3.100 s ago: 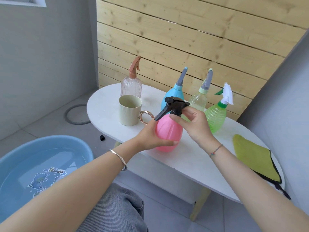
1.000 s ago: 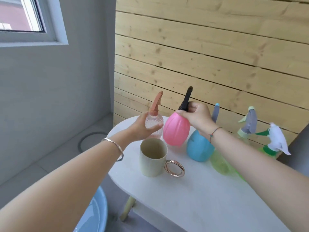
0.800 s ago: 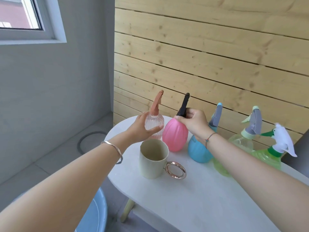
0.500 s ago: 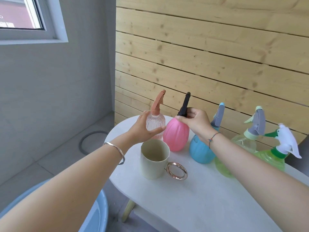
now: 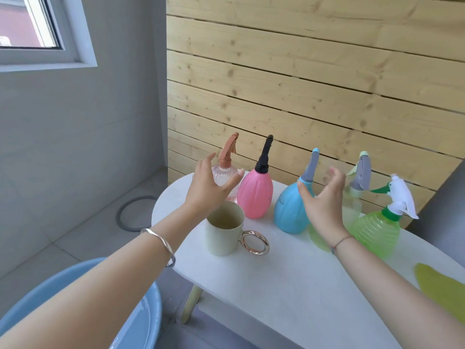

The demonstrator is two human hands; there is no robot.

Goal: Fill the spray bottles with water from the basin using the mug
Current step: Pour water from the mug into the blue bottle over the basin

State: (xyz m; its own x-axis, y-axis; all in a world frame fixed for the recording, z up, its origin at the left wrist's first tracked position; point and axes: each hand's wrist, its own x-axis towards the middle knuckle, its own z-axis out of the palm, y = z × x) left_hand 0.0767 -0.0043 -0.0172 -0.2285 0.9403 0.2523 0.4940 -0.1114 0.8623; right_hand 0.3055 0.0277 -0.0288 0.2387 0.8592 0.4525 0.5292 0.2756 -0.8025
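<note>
Several spray bottles stand in a row on the white table: a clear bottle with a copper head, a pink bottle with a black head, a blue bottle, a pale yellow-green one and a green one with a white head. A cream mug with a gold ring handle stands in front of them. My left hand hovers spread in front of the clear bottle, holding nothing. In front of the blue bottle, my right hand is spread and empty. The blue basin holds water at lower left.
A yellow-green cloth lies on the table at the right edge. A wooden slat wall runs close behind the bottles. A grey ring lies on the tiled floor left of the table.
My right hand has let go of the pink bottle's black head and moved right, in front of the blue bottle. My left hand has come off the clear bottle, fingers spread.
</note>
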